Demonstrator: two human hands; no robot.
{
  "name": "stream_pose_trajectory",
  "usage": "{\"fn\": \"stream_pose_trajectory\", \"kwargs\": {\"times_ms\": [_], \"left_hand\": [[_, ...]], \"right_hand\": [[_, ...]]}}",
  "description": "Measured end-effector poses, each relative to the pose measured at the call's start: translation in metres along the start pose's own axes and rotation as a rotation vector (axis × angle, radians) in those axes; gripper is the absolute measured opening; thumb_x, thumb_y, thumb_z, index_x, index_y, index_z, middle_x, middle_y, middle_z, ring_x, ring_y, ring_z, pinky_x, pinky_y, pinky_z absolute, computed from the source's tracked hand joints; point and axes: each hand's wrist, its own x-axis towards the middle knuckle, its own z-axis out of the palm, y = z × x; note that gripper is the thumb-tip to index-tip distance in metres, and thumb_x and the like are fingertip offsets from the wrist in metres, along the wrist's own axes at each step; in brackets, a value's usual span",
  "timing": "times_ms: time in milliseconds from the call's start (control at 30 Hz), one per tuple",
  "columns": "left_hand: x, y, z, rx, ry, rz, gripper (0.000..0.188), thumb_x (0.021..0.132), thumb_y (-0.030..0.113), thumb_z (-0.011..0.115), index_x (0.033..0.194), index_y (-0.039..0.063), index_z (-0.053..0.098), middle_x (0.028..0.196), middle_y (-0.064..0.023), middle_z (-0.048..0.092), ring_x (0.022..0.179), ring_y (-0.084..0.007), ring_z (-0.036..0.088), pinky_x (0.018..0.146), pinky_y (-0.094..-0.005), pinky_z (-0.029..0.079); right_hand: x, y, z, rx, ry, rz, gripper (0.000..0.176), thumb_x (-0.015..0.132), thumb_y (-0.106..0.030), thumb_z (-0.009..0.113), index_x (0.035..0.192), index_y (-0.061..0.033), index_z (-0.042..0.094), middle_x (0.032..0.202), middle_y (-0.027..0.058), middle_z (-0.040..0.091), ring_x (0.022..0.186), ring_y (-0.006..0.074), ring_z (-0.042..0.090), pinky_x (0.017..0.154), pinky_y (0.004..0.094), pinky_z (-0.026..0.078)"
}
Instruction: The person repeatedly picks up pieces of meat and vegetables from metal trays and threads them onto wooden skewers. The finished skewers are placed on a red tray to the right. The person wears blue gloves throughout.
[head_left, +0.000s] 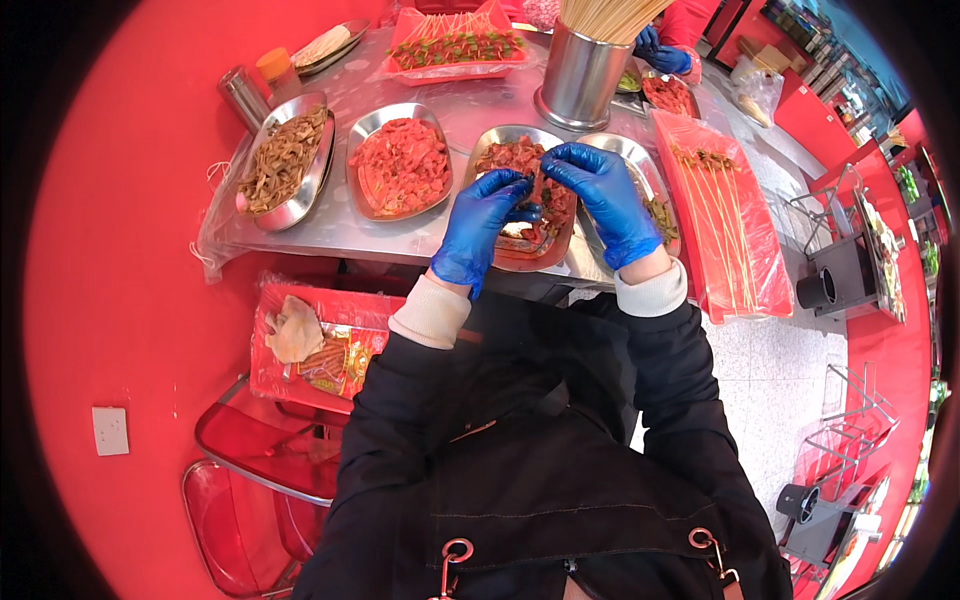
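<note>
Both my hands wear blue disposable gloves and meet above a metal tray (551, 259) of marinated raw meat pieces (510, 155). Between the fingertips a strip of raw meat (537, 186) is stretched. My right hand (604, 199) pinches its upper end with thumb and forefinger. My left hand (484, 217) grips it lower down, its fingers curled; whether a skewer is in the fingers cannot be made out. Partly behind my right wrist lies another metal tray (628, 144) with green pickled-looking vegetable pieces (661, 217).
To the left are a tray of raw meat (405, 161) and one of brown strips (285, 161). A steel canister (585, 75) holds bamboo skewers (611, 16). Red trays hold loaded skewers (457, 51) and several more (720, 217). Another person's gloved hands (664, 56) work across the table.
</note>
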Motion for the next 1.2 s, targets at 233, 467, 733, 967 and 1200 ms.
{"fn": "stream_pose_trajectory", "kwargs": {"times_ms": [233,467,733,967,1200], "left_hand": [[-0.006,0.004,0.008,-0.098,-0.019,-0.020,0.024,0.095,0.011,0.053,0.113,-0.004,0.058,0.102,-0.0113,0.063,0.086,-0.0220,0.065,0.079,-0.0339,0.056],[-0.010,0.010,0.015,0.231,-0.090,0.006,0.022,0.087,0.004,0.064,0.108,-0.002,0.062,0.098,-0.0074,0.065,0.088,-0.0155,0.063,0.081,-0.0281,0.052],[-0.014,0.010,0.029,0.265,-0.156,0.099,0.021,0.086,0.000,0.064,0.106,-0.001,0.060,0.098,-0.0063,0.064,0.090,-0.0137,0.062,0.082,-0.0260,0.051],[-0.002,-0.004,0.038,0.163,-0.014,0.198,0.018,0.085,-0.001,0.065,0.101,0.002,0.057,0.091,-0.0026,0.061,0.086,-0.0108,0.061,0.076,-0.0225,0.050],[0.005,-0.004,0.045,0.375,-0.080,0.281,0.022,0.088,0.000,0.061,0.110,-0.002,0.058,0.104,-0.0061,0.061,0.094,-0.0119,0.058,0.082,-0.0244,0.049]], "right_hand": [[-0.003,0.007,0.001,-0.002,0.102,-0.035,0.018,0.089,-0.010,0.060,0.100,0.0036,0.065,0.093,0.0048,0.066,0.087,0.0105,0.060,0.082,0.0239,0.046],[-0.009,0.021,0.005,0.125,0.213,-0.063,0.014,0.084,-0.009,0.067,0.094,0.0013,0.065,0.084,0.0035,0.065,0.080,0.0093,0.060,0.073,0.0226,0.048],[-0.026,0.029,-0.003,0.288,0.245,-0.038,0.021,0.086,-0.003,0.062,0.106,0.0023,0.062,0.094,0.0057,0.066,0.088,0.0111,0.061,0.080,0.0229,0.047],[-0.038,0.041,-0.002,0.238,0.254,-0.048,0.017,0.086,-0.001,0.062,0.102,0.0045,0.064,0.091,0.0058,0.067,0.085,0.0110,0.062,0.078,0.0236,0.049],[-0.038,0.034,-0.016,0.250,0.182,0.017,0.017,0.087,-0.005,0.059,0.099,0.0061,0.065,0.088,0.0060,0.066,0.081,0.0115,0.061,0.075,0.0249,0.049]]}}
